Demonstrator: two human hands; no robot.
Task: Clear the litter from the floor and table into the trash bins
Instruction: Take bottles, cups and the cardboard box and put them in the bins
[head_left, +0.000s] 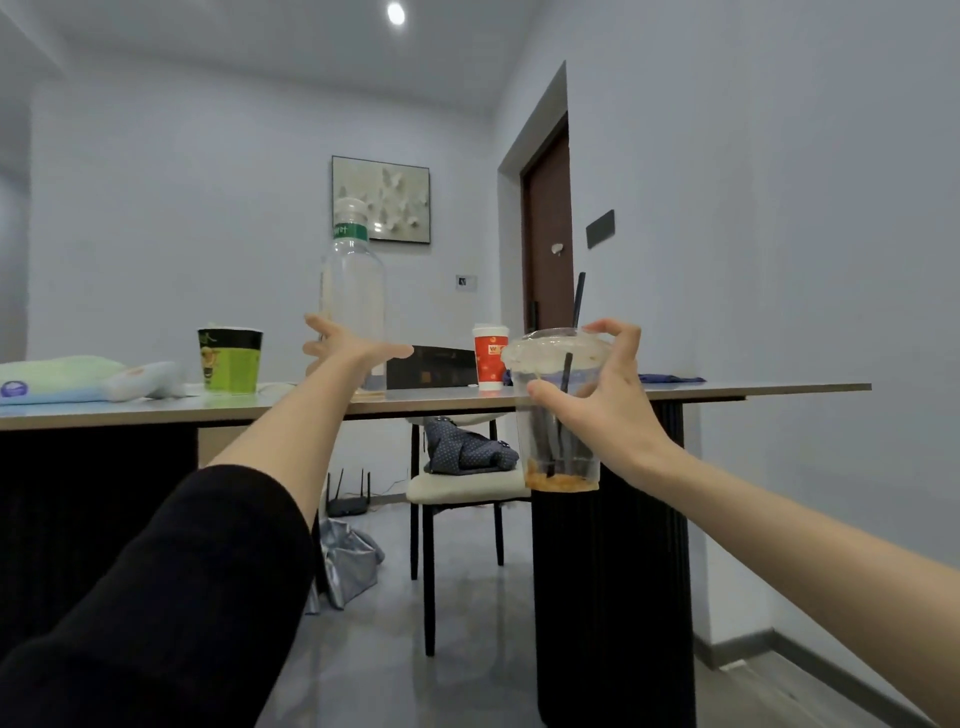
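The right hand (597, 400) is clamped on a clear cup (576, 447), thumb across its wall and fingers curled over the domed lid, holding it upright in the air just in front of the desk (753, 387) edge. A black straw (578, 301) stands up through the lid, and orange dregs lie at the bottom of the cup. The left hand (348, 345) is stretched out with fingers and thumb spread apart, at the foot of a tall clear bottle (353, 291) that stands upright on the desk with a green band at its neck; from here I cannot tell if the palm touches it. Left of the bottle on the desk sits a green cup (230, 359), and further left a soft pale pack (57, 379) lies flat. Right of the bottle lies a dark box (434, 368), with a red cup (489, 357) just beside it, behind the clear cup. A blue cloth (670, 378) lies near the desk's right end. Under the desk stands a chair (462, 491) with a dark spotted bundle (467, 449) on its seat. On the floor (467, 649) a crumpled silver bag (348, 566) lies by the desk's base, with a black router (347, 501) beyond it near the wall
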